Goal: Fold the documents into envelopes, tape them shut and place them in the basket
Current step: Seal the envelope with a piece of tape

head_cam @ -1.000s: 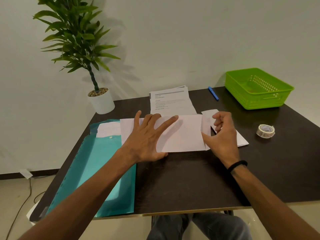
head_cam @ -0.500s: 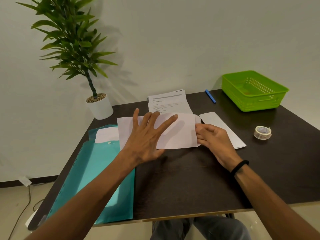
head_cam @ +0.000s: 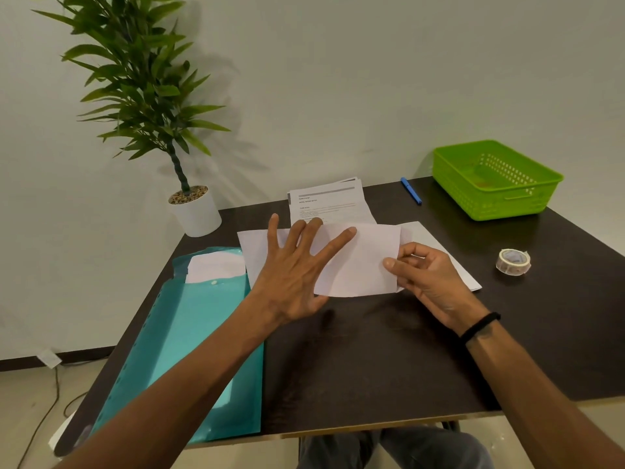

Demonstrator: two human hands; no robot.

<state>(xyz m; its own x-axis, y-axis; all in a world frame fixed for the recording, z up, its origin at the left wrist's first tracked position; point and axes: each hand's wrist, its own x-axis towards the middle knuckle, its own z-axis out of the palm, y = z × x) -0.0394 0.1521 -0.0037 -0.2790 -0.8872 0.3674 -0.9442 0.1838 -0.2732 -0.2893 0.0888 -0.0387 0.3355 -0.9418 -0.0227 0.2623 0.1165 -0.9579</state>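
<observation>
A white sheet of paper [head_cam: 358,262] lies folded over on the dark table [head_cam: 372,350]. My left hand [head_cam: 294,269] presses flat on its left part with fingers spread. My right hand [head_cam: 426,275] pinches the sheet's right edge between thumb and fingers, and that flap curls over to the left. A white envelope [head_cam: 439,245] lies under and behind my right hand. A stack of printed documents [head_cam: 328,204] sits just beyond. The roll of tape [head_cam: 513,262] rests to the right. The green basket [head_cam: 493,179] stands at the back right corner.
A teal plastic folder [head_cam: 189,350] with white paper in it covers the table's left side. A potted plant [head_cam: 196,211] stands at the back left corner. A blue pen [head_cam: 411,191] lies between the documents and the basket.
My right hand has taken the sheet's right edge and drawn it leftward over the rest of the paper. My left hand has stayed pressed on the sheet.
</observation>
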